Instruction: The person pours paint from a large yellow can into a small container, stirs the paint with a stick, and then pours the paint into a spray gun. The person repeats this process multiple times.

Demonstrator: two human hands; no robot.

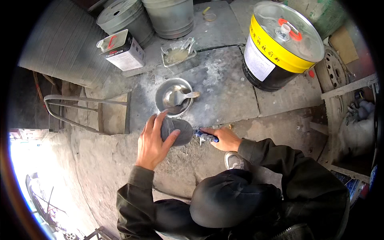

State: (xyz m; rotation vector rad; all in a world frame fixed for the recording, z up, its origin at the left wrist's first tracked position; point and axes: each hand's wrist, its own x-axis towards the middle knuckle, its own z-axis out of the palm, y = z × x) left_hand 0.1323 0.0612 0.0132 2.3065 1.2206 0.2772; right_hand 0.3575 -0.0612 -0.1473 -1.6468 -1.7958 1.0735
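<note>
Shiny metal bowl, rough matt ground

The clearest writing reaching me is at the upper right of the frame: a row of bold dark characters along the yellow band of the big drum, slanting down toward the right. Below that band, on the drum's left side, I see a white label with fine print, too small for me to read from here. At the upper left of the frame, the rectangular can has a white printed face; its small lines are also too faint for me to make out. Elsewhere I cannot read any lettering.
</note>
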